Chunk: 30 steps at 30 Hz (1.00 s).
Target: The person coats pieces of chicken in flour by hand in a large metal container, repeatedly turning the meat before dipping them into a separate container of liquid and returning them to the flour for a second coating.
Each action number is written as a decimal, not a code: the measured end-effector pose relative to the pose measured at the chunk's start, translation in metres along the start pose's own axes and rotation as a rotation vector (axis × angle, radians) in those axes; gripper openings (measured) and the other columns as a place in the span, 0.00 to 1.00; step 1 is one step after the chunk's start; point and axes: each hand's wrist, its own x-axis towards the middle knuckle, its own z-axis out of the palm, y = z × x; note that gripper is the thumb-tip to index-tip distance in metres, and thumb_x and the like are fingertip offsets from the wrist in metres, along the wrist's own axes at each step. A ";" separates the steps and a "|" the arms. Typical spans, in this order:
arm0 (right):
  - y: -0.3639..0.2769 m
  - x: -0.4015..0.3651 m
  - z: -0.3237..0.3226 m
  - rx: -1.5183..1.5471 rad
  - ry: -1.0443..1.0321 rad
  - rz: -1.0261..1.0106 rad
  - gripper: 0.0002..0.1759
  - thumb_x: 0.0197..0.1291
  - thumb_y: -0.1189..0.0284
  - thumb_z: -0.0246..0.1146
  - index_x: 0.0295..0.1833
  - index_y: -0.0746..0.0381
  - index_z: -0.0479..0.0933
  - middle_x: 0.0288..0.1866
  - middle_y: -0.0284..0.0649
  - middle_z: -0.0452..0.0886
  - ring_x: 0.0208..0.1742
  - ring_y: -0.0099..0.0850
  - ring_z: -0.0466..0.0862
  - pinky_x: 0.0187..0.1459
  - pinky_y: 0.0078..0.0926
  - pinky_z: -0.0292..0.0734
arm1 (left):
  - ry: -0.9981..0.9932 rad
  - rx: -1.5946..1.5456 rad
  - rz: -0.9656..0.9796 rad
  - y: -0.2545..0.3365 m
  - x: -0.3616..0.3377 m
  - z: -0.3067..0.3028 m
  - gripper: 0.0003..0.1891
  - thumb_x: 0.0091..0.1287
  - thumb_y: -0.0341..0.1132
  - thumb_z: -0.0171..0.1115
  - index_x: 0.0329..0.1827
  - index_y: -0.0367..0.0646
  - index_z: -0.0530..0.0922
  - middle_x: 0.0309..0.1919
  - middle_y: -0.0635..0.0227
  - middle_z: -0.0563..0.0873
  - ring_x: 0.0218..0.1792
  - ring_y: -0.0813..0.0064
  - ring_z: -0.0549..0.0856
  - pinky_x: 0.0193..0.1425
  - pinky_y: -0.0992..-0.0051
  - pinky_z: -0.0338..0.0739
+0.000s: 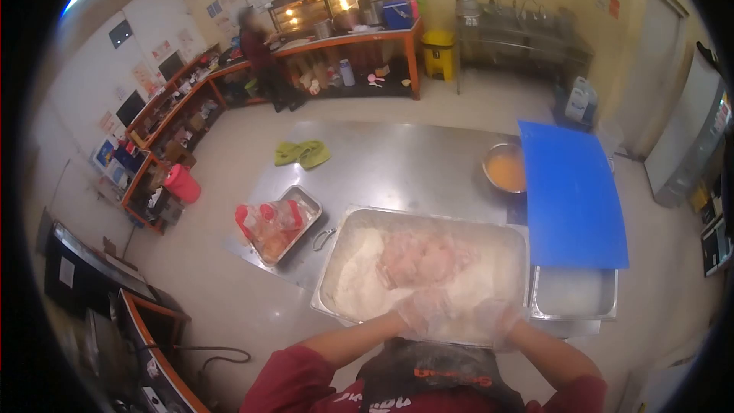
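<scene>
A large metal tray of white flour lies in front of me, with a pile of pale raw meat pieces, probably chicken, dusted with flour in its middle. My left hand, in a clear plastic glove, is at the near side of the tray, low over the flour, just short of the meat. Its fingers look stretched out, though blurred. At the tray's near right corner is my right hand, also gloved; its fingers are blurred and partly lost against the flour. Neither hand visibly holds a meat piece.
Left of the flour tray are a smaller tray with red-and-clear plastic bags and a metal handle. A green cloth lies farther back. Right are a bowl of orange liquid, a blue board and another pan. A person stands behind.
</scene>
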 end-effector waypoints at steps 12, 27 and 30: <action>-0.006 0.001 -0.025 0.029 0.063 -0.044 0.12 0.65 0.67 0.61 0.42 0.59 0.89 0.43 0.46 0.90 0.45 0.45 0.90 0.48 0.45 0.85 | 0.186 -0.015 0.074 -0.028 -0.005 0.033 0.09 0.72 0.33 0.57 0.48 0.46 0.85 0.46 0.67 0.88 0.45 0.62 0.87 0.57 0.63 0.82; 0.027 -0.022 -0.031 0.759 0.112 0.099 0.15 0.71 0.69 0.60 0.57 0.56 0.89 0.53 0.43 0.91 0.53 0.39 0.90 0.59 0.34 0.82 | 0.571 -0.082 -0.078 0.085 0.049 -0.062 0.12 0.65 0.37 0.61 0.47 0.44 0.86 0.41 0.63 0.89 0.45 0.65 0.87 0.51 0.62 0.81; 0.004 -0.070 -0.112 0.820 0.118 0.188 0.16 0.71 0.66 0.60 0.55 0.60 0.88 0.51 0.42 0.91 0.49 0.35 0.90 0.56 0.31 0.83 | 0.290 0.673 -0.143 0.106 0.050 -0.081 0.13 0.62 0.37 0.64 0.48 0.45 0.87 0.40 0.63 0.89 0.45 0.65 0.87 0.48 0.61 0.82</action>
